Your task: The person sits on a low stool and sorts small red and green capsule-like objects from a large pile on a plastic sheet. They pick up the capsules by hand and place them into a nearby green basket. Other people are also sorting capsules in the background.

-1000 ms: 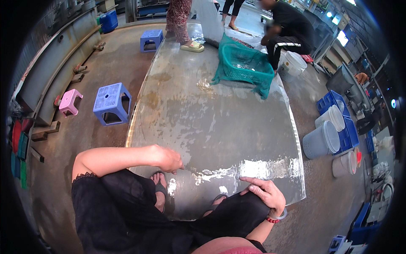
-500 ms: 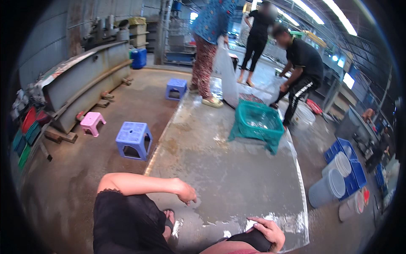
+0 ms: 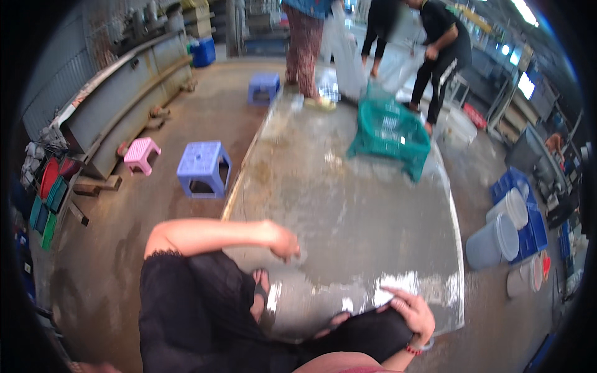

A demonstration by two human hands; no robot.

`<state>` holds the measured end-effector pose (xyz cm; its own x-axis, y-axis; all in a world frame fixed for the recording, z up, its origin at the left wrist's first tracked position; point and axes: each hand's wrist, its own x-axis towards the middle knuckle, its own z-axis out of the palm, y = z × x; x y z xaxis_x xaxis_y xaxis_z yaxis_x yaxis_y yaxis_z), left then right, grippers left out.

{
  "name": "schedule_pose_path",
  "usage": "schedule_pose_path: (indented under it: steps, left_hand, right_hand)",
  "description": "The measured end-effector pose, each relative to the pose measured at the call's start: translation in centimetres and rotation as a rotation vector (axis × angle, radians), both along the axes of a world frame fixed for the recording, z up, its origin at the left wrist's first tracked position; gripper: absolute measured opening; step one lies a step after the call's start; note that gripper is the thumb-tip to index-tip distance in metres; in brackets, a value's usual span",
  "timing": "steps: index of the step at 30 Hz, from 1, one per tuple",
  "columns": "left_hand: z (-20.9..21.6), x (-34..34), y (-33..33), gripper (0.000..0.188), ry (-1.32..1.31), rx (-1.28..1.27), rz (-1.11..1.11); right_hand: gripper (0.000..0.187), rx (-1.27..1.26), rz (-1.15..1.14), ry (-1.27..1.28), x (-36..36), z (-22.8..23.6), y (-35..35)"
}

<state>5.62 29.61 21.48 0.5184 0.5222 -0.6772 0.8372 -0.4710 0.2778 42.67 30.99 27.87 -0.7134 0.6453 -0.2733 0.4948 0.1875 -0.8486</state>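
Left hand [image 3: 285, 242] fingertips blurred over metal sheet [image 3: 348, 211]; right hand [image 3: 411, 313] on knee

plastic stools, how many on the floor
3: a pink stool near the left bench, a blue stool beside the metal sheet, another blue one farther back. Others may be hidden.

wet glossy metal sheet [image 3: 348, 211]; green plastic mesh crate [image 3: 390, 133]; matt concrete floor [image 3: 124, 248]

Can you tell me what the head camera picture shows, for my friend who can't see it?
A seated person's left hand hangs over a wet metal sheet on the floor, while the right hand rests on their knee. Farther off stand a green crate, a blue stool and other people.
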Motion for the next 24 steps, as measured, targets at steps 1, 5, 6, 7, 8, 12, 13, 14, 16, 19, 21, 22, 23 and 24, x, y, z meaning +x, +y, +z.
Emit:
schedule_pose_path:
  steps: [1, 5, 6, 7, 8, 12, 13, 14, 16, 19, 21, 22, 23, 24]
  left_hand:
    - [0.2, 0.3, 0.1, 0.045, 0.003, -0.013, 0.012]
    - [-0.1, 0.1, 0.0, 0.045, -0.049, 0.007, 0.025]
    - [0.0, -0.1, 0.1, 0.045, -0.056, 0.008, 0.046]
    - [-0.1, 0.0, 0.1, 0.045, -0.057, 0.001, 0.040]
    - [0.0, -0.2, 0.3, 0.045, -0.051, 0.003, 0.037]
    - [-0.8, -0.8, 0.7, 0.046, -0.085, -0.001, 0.021]
    - [-1.1, -1.1, 0.9, 0.046, -0.094, -0.014, 0.016]
    - [-1.2, -0.8, 1.1, 0.046, -0.093, -0.025, 0.006]
    - [-0.9, -0.9, 1.2, 0.046, -0.074, -0.022, 0.000]
    - [-2.2, -2.0, 0.5, 0.047, -0.100, -0.010, 0.034]
    - [-1.7, -1.9, 0.5, 0.047, -0.077, -0.010, 0.046]
    - [-1.4, -1.8, 0.4, 0.047, -0.065, -0.010, 0.053]
    - [-1.3, -1.7, 0.3, 0.048, -0.056, -0.025, 0.056]
    - [-1.0, -1.5, 0.3, 0.048, -0.048, -0.040, 0.059]
  right_hand:
    - [0.035, -0.013, -0.011, 0.009, 0.2, -0.3, -0.1]
    - [0.034, -0.005, -0.019, 0.019, 0.2, -0.5, -0.1]
    - [0.034, 0.010, -0.010, 0.030, 0.2, -0.6, 0.1]
    - [0.033, 0.005, -0.010, 0.019, 0.2, -0.6, 0.1]
    - [0.033, -0.009, -0.014, 0.018, 0.0, -0.6, 0.3]
    - [0.033, -0.021, 0.006, 0.015, -0.8, -0.9, 1.0]
    - [0.034, -0.030, 0.015, 0.020, -1.0, -1.1, 1.2]
    - [0.034, -0.031, 0.012, 0.020, -0.9, -1.0, 1.2]
    - [0.034, 0.006, 0.051, -0.010, -1.1, -1.0, 1.5]
    - [0.036, -0.032, 0.076, -0.043, -1.9, -0.3, 1.7]
    - [0.036, -0.048, 0.058, -0.033, -1.5, -0.7, 1.6]
    - [0.036, -0.056, 0.049, -0.028, -1.3, -0.7, 1.6]
    - [0.037, -0.097, 0.017, -0.043, -1.4, -0.4, 1.4]
    - [0.037, -0.092, 0.020, -0.035, -1.3, -0.3, 1.3]
